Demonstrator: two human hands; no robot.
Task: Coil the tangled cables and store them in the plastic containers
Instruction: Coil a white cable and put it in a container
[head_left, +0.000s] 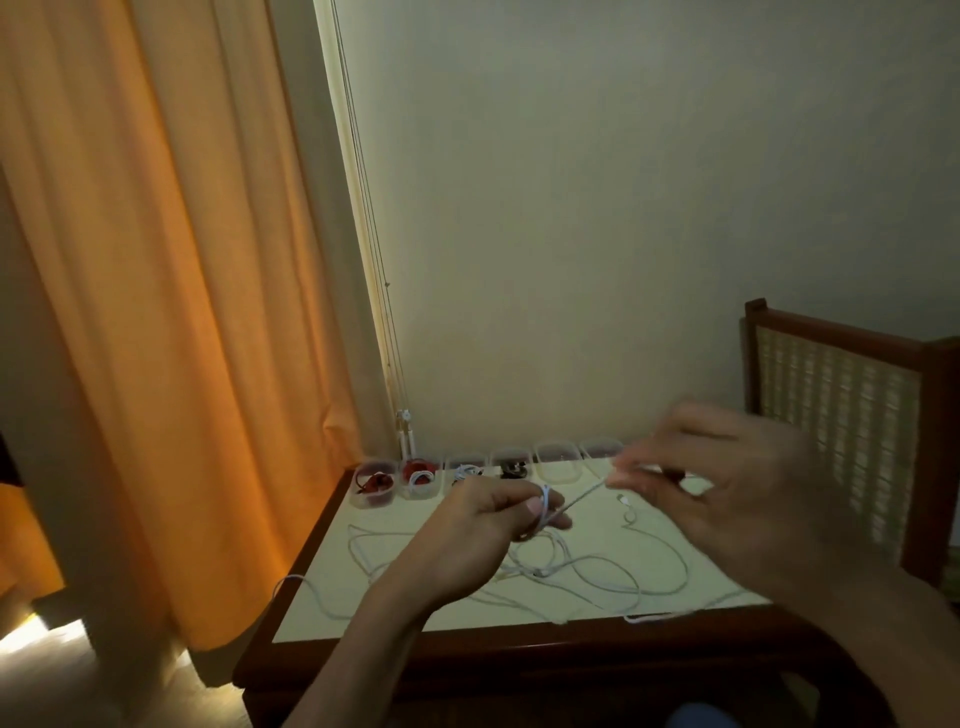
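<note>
Coiling is my step now. My left hand (493, 512) grips small loops of cable (582, 496) at mid-frame. My blurred right hand (727, 483) pinches the strand. Most of it lies tangled on the table (519, 644). Next I think I must wind it all, then fill an empty container (558, 462) behind.

Glossy wooden table (291, 670), clear plastic containers (558, 464).

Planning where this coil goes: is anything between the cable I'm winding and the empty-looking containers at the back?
Nothing solid shows. The white cable stretches between left hand and right hand, just before an empty-looking container. Only the blurred right hand covers the row's right end; loose loops lie on the table.
</note>
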